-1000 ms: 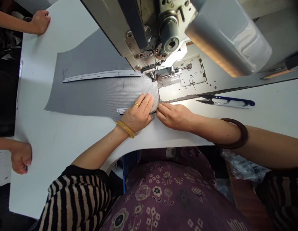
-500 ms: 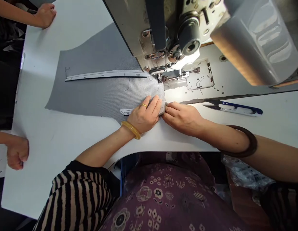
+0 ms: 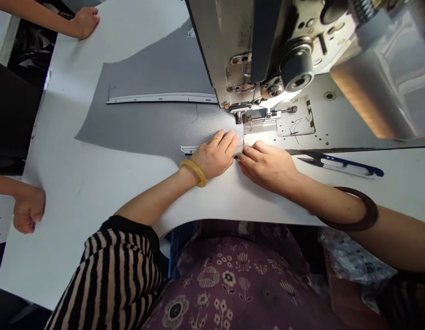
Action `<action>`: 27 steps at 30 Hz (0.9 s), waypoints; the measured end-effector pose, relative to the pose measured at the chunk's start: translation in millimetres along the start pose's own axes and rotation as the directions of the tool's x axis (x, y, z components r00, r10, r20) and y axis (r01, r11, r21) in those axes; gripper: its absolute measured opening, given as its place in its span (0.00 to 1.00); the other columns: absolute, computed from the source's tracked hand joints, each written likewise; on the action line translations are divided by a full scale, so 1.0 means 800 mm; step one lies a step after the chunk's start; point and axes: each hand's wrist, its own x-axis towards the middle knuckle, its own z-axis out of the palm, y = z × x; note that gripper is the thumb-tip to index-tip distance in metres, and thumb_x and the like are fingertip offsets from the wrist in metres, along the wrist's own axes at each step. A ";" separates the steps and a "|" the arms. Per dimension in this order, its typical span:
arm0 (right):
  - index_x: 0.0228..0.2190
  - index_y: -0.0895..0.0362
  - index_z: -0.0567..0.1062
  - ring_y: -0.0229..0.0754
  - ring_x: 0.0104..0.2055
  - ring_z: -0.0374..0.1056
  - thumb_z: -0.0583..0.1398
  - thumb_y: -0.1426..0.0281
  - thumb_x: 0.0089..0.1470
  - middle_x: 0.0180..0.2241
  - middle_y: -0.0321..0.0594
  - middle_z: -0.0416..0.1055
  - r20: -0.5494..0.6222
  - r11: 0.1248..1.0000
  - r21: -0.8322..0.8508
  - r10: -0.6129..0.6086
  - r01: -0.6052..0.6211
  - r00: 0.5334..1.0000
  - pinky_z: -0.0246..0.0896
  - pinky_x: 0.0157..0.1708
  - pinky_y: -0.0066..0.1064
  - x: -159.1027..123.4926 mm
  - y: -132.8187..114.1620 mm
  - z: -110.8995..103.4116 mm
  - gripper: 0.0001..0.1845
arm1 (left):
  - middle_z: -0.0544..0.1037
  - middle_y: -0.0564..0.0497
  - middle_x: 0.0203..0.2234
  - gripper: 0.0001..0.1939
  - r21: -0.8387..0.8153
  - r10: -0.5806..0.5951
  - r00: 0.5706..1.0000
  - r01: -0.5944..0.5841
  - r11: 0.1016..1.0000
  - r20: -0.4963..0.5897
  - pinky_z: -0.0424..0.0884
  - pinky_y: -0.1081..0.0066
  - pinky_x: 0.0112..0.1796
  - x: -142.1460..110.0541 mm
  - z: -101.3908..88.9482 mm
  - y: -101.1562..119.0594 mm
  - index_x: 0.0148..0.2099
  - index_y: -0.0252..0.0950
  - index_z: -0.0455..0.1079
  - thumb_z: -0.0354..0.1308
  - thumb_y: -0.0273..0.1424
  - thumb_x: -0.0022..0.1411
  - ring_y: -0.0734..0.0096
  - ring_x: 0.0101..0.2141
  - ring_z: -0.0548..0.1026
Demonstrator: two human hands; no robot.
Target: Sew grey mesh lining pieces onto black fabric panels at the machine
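Observation:
A grey fabric panel [image 3: 140, 123] lies on the white table, its right end by the presser foot [image 3: 239, 117] of the sewing machine [image 3: 229, 50]. My left hand [image 3: 215, 153] rests over the panel's near right corner, fingers together on top and thumb tucked low at the edge. Touching that corner from the right, my right hand [image 3: 267, 162] pinches the fabric edge between thumb and fingers. A long white strip [image 3: 157, 97] with small slots runs along the panel. Another short white strip [image 3: 188, 150] is partly hidden under my left hand.
Thread snips [image 3: 343, 165] lie right of my right hand. Another person's hands, one at the far left [image 3: 85, 22] and one nearer [image 3: 29, 208], rest on the white table [image 3: 71, 229]. A translucent guard [image 3: 380, 82] hangs at the upper right. Loose threads [image 3: 295, 128] lie by the foot.
The whole view has shifted, so most things sit farther right. My hands stay at the same fabric corner, and the panel stays by the presser foot.

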 end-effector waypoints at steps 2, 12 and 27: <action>0.34 0.62 0.77 0.43 0.34 0.59 0.50 0.70 0.64 0.32 0.44 0.73 0.029 0.999 0.026 0.043 -0.043 0.999 0.50 0.33 0.34 0.002 0.002 0.000 0.17 | 0.71 0.34 0.57 0.25 -0.050 -0.021 0.998 0.024 0.998 0.062 0.76 0.61 0.44 0.006 0.001 -0.004 0.62 0.23 0.63 0.43 0.30 0.68 0.50 0.57 0.70; 0.41 0.62 0.77 0.46 0.38 0.59 0.49 0.65 0.63 0.39 0.50 0.72 0.215 0.959 0.117 0.230 -0.259 0.949 0.41 0.32 0.36 0.019 0.004 -0.009 0.20 | 0.73 0.34 0.51 0.24 -0.188 -0.108 0.985 0.132 0.973 0.132 0.73 0.57 0.43 0.028 -0.003 -0.021 0.59 0.26 0.65 0.47 0.34 0.66 0.50 0.52 0.70; 0.47 0.60 0.75 0.42 0.29 0.65 0.45 0.64 0.63 0.32 0.47 0.76 0.360 0.919 0.100 0.323 -0.381 0.875 0.36 0.29 0.35 0.018 -0.007 -0.018 0.24 | 0.78 0.48 0.50 0.22 -0.307 -0.173 0.985 0.157 0.939 -0.024 0.71 0.64 0.48 0.007 -0.001 -0.020 0.53 0.36 0.72 0.45 0.20 0.62 0.66 0.45 0.76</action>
